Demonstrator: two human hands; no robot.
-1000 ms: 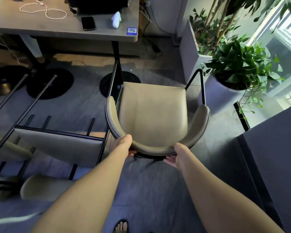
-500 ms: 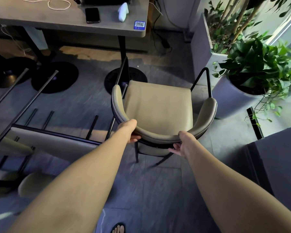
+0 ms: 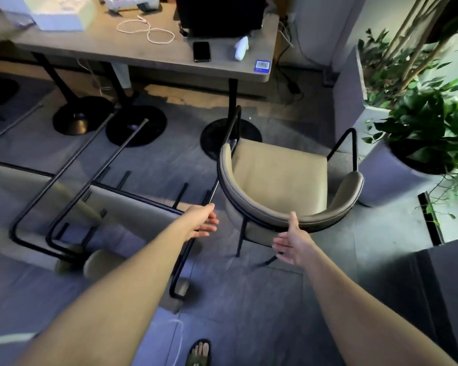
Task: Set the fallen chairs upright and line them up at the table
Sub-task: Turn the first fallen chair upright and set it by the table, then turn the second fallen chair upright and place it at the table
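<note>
A beige upholstered chair (image 3: 278,178) with a black metal frame stands upright near the right end of the grey table (image 3: 148,54), its seat facing the table. My left hand (image 3: 202,220) hovers open just left of the curved backrest, fingers spread, touching nothing. My right hand (image 3: 292,241) is open too, its thumb right at the backrest's lower rim. Two more chairs of the same kind lie on the floor to the left, the nearer fallen chair (image 3: 132,215) on its side with legs pointing at the table, the farther fallen chair (image 3: 24,196) beyond it.
Black round table bases (image 3: 136,125) stand on the floor under the table. A phone (image 3: 201,51), a white cord and a dark box lie on the tabletop. Potted plants (image 3: 421,133) crowd the right side. A dark sofa corner (image 3: 450,299) is at lower right. My sandalled foot (image 3: 198,352) shows below.
Both hands have let go of the upright chair's backrest and opened. The view has pulled back and up, showing more of the table and the fallen chairs.
</note>
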